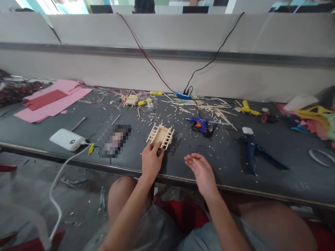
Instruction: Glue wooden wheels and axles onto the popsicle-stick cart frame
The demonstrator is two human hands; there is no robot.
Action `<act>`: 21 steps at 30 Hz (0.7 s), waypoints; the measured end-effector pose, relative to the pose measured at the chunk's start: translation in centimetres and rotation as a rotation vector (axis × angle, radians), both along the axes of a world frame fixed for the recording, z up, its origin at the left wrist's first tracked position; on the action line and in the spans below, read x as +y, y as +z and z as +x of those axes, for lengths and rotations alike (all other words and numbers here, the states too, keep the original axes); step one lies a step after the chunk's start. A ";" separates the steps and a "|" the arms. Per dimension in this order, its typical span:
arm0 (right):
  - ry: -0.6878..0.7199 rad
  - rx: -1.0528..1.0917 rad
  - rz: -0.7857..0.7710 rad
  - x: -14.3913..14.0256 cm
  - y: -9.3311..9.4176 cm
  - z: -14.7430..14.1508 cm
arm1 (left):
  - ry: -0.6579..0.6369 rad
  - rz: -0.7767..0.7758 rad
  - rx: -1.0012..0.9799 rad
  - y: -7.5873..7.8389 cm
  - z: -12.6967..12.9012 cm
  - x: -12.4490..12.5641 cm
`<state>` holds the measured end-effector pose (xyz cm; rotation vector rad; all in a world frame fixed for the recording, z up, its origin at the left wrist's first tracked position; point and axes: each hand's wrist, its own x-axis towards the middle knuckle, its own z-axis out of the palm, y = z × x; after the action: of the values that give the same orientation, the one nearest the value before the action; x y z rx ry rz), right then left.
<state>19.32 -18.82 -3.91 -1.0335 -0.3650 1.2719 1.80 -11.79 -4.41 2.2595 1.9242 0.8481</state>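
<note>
Bare knees (121, 193) and grey shorts (154, 223) lie closest, tucked against the near edge of a dark tabletop (176, 167) that runs the full width of the view and ends at a pale partition (104, 66). Pink sheets (74, 99) cover its far left; toward the right lies a dark blue folded object (251, 153), hard to identify. Between them are the two hands. The left hand (151, 158) reaches forward, its fingers slightly parted and bent over the near edge of a small stick frame (160, 135), thumb by the right-hand rail; whether they pinch it or only rest there, I cannot tell. The right hand (200, 169) is held apart to the right of the frame and a little nearer the body, palm turned inward, fingers loosely together and holding nothing. So the frame sits directly beyond the left fingertips, while from the right ones it lies to the left and farther away. Its ladder-like sides run away from the person, far ends leaning slightly right; which way it is longer is unclear. Past the right hand rests a blue glue gun (200, 124), with a white power bank (65, 139) well off to the left. Smallest are the loose sticks (220, 112), scattered along the back.
</note>
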 end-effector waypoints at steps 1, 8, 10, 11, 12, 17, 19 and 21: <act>-0.030 -0.063 -0.004 -0.1 -0.2 1.2 | 0.002 -0.005 0.011 0.0 0.0 0.1; -0.288 -0.297 -0.005 0.1 -2.2 6.9 | 0.028 -0.046 0.077 0.5 0.3 0.9; -0.308 -0.310 0.011 0.1 -2.8 7.4 | 0.031 -0.051 0.089 0.6 0.5 1.4; -0.309 -0.318 0.015 0.0 -3.0 7.4 | 0.032 -0.052 0.093 0.6 0.6 1.6; -0.305 -0.328 0.019 0.0 -3.2 7.4 | 0.032 -0.053 0.095 0.7 0.7 1.9; -0.275 -0.350 0.018 -0.2 -3.5 7.3 | 0.031 -0.054 0.091 0.9 1.4 3.0; -0.267 -0.356 0.019 -0.3 -3.6 7.3 | 0.025 -0.049 0.096 1.0 1.7 3.5; -0.258 -0.364 0.017 -0.3 -3.7 7.4 | 0.022 -0.044 0.103 1.0 2.0 3.9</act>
<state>26.70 -19.11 -7.64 -1.2562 -0.5004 0.8486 3.76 -7.90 -3.40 2.3038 1.9924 0.6976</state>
